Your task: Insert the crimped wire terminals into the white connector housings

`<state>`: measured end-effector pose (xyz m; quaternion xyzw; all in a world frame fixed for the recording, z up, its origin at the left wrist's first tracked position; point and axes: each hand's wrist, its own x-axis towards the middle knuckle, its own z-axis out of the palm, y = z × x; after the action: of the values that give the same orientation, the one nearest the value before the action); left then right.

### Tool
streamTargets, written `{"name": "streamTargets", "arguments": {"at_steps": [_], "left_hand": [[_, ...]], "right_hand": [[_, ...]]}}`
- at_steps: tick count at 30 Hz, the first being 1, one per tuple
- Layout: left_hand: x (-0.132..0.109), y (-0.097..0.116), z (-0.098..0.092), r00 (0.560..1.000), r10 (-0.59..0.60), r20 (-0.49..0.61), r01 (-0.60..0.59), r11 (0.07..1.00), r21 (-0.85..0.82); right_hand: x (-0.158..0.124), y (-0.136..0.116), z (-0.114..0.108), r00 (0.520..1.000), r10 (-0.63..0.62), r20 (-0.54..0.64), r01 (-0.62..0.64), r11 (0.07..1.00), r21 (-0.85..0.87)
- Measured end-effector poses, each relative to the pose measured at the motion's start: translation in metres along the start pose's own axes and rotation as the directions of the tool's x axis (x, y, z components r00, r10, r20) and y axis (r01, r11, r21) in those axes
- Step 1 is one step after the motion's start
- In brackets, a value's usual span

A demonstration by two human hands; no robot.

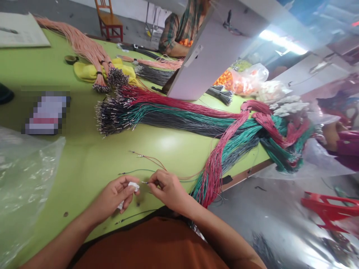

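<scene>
My left hand [120, 194] is closed around a small white plastic connector housing [134, 185]; more white shows under its fingers. Facing it, my right hand [165, 186] pinches a thin wire, and the wire's metal terminal [144, 182] points toward the housing with a small gap between them. Just beyond my hands, a few loose red wires [150, 157] and a green wire [137, 170] lie on the table with their terminals to the left. A dark wire [134, 216] lies nearer my body. The colour of the pinched wire is hidden.
Long bundles of red wires [179, 104], green wires [168, 111] and grey wires [179, 125] cross the green table [84, 160] and hang over its edge. A phone [47, 114] and a plastic bag [25, 186] lie left. A purple-grey panel [207, 52] stands upright behind. Other people sit nearby.
</scene>
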<state>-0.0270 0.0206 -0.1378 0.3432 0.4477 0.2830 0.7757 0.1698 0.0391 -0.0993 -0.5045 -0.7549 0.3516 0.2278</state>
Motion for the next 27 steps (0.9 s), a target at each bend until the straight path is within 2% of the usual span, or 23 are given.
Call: {"name": "streamTargets", "arguments": {"at_steps": [7,18,23,27], "left_hand": [[0.0,0.0,0.0,1.0,-0.011,-0.021,0.01,0.999,-0.041],[0.0,0.002,0.001,0.999,-0.005,-0.052,0.005,1.0,0.001],[-0.001,0.002,0.002,0.999,-0.015,-0.041,0.019,0.996,0.092],[-0.001,0.001,0.004,0.997,-0.01,-0.073,0.013,0.999,0.05]], "right_hand": [[-0.002,-0.006,0.004,0.995,-0.104,-0.004,0.102,0.979,-0.174],[0.0,-0.004,0.018,0.984,-0.173,-0.032,0.154,0.934,-0.322],[0.0,-0.005,0.025,0.97,-0.244,0.018,0.238,0.926,-0.294],[0.001,-0.006,0.019,0.971,-0.235,0.044,0.239,0.951,-0.194]]}}
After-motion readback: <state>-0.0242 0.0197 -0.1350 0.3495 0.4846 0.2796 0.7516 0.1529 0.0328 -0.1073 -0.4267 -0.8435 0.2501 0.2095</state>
